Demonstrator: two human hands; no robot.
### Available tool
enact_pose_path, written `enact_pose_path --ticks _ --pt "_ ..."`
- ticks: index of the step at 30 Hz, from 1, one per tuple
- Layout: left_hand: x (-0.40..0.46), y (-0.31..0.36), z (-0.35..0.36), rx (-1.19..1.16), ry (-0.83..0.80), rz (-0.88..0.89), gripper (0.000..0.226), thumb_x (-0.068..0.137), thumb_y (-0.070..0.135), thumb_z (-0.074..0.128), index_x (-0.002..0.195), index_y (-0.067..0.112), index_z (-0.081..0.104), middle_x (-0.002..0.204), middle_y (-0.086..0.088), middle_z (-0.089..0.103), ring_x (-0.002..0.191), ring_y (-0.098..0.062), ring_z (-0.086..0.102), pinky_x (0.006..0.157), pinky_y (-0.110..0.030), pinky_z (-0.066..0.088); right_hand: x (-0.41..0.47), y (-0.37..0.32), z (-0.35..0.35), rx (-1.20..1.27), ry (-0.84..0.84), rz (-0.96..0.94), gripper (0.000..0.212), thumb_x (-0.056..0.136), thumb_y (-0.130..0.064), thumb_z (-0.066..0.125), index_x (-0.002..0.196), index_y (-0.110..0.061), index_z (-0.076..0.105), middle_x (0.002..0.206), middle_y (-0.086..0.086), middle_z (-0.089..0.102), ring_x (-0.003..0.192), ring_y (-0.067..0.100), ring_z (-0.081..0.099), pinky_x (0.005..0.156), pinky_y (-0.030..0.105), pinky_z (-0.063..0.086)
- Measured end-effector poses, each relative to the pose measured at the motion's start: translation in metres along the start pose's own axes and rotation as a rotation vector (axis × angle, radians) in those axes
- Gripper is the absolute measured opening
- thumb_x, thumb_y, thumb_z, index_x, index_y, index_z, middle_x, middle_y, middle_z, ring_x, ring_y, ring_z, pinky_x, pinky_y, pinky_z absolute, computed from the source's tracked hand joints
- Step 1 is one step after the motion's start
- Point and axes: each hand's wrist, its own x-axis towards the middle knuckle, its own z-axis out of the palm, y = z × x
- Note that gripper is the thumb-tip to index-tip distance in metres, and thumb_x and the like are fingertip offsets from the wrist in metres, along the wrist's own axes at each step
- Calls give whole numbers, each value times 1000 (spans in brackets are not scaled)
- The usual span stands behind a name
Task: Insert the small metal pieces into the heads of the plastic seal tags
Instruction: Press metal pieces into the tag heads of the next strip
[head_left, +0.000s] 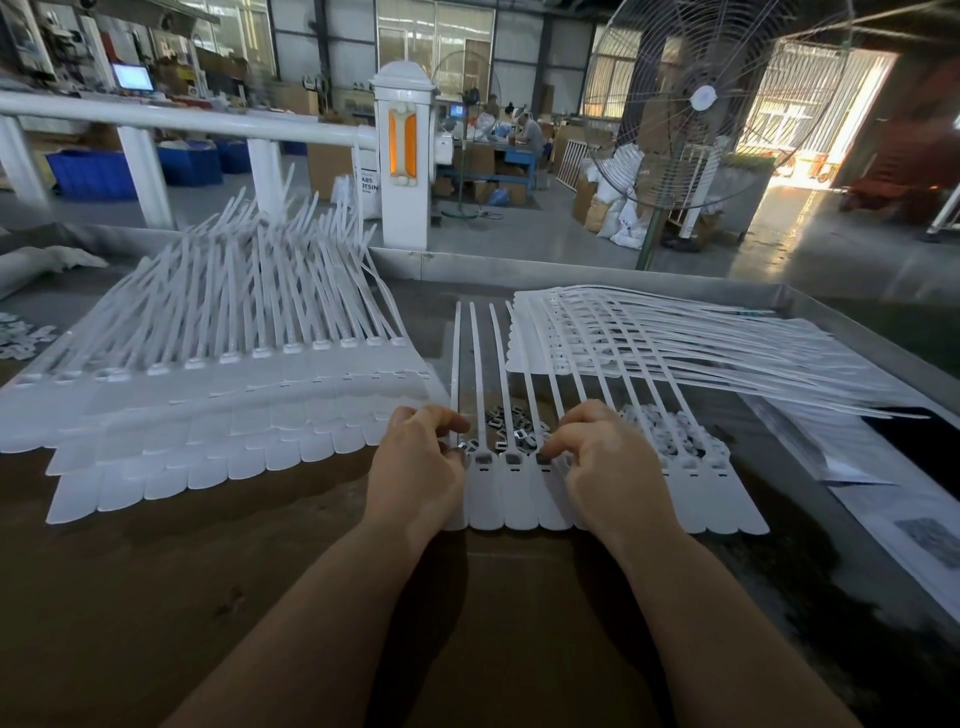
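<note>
Table (156, 597): brown, carrying all below.
Left stack (218, 410): finished-looking white tags, layered.
Right stack (675, 343): more white tags, fanned out.
Seal-tag strip (511, 493): centre, flat, just beyond both wrists.
Metal pieces (511, 421): loose pile between the straps.
Left hand (421, 462): fingers curled at strip's left-end head; any held piece indiscernible.
Right hand (602, 457): fingers curled over heads; grip indiscernible.

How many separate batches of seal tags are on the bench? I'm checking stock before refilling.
3. The left stack lies fanned beside the left hand; the strip being worked on lies under both hands; the right stack lies behind the right hand. Layers within stacks may hide more.
</note>
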Motion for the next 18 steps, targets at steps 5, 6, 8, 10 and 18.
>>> enact_pose_path --ticks 5,6,8,10,18 --pt "0 1 0 7 0 0 24 89 8 58 109 21 61 104 6 43 91 -5 48 80 -10 35 -1 0 0 -49 1 -59 30 89 -1 48 97 -15 74 107 -3 61 99 11 52 88 20 41" --pt "0 1 0 5 1 0 24 89 8 58 109 21 61 104 6 43 91 -5 48 80 -10 35 -1 0 0 -53 1 -64 31 89 0 48 97 -15 74 107 -3 61 99 11 52 87 19 40" --pt "-1 1 0 0 0 1 23 89 8 58 108 20 61 104 7 43 91 -4 47 80 -10 35 -2 0 -1 -51 1 -72 32 88 1 47 96 -14 74 105 -3 62 98 11 52 86 18 40" --pt "-1 1 0 -1 0 1 23 89 9 58 108 21 61 104 7 43 91 -4 47 81 -10 35 -2 -1 -1 -42 4 -76 31 87 3 48 94 -12 74 103 -2 63 96 12 53 85 20 42" --pt "-1 1 0 3 -5 -3 22 89 9 58 107 22 61 103 7 43 90 -4 47 78 -9 35 -1 -1 -1 10 16 -21 28 87 3 49 87 -12 73 96 -2 62 89 10 52 79 17 40"
